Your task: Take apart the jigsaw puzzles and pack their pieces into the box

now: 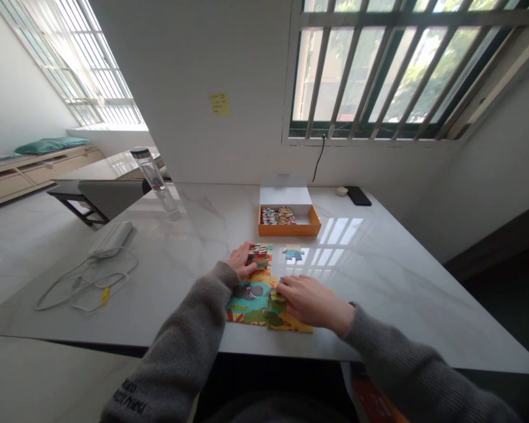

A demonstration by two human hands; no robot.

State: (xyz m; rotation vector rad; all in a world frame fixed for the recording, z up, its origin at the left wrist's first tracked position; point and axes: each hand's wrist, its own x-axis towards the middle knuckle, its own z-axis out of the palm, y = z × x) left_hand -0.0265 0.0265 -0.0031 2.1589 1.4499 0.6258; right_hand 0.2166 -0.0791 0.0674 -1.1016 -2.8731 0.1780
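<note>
My left hand (243,261) is closed around a small stack of puzzle pieces (259,256), seen edge-on above the upper left of the puzzle. Fingers bent, my right hand (308,298) pinches a puzzle piece (275,292) over the puzzle's middle; my fingers partly cover it. Below both hands lies the joined colourful puzzle (248,310), showing a grey hippo in turquoise water and green shapes on yellow. One loose blue piece (293,253) lies apart, to the upper right. Behind it stands an orange box (290,231), its white lid raised, with several pieces standing in its left part.
On the left of the white marbled table (176,264) are a white device (111,239) and its looped cable (88,281). A clear bottle (149,169) stands farther back. A black phone (358,195) lies at the back right beside a small white round object (341,191).
</note>
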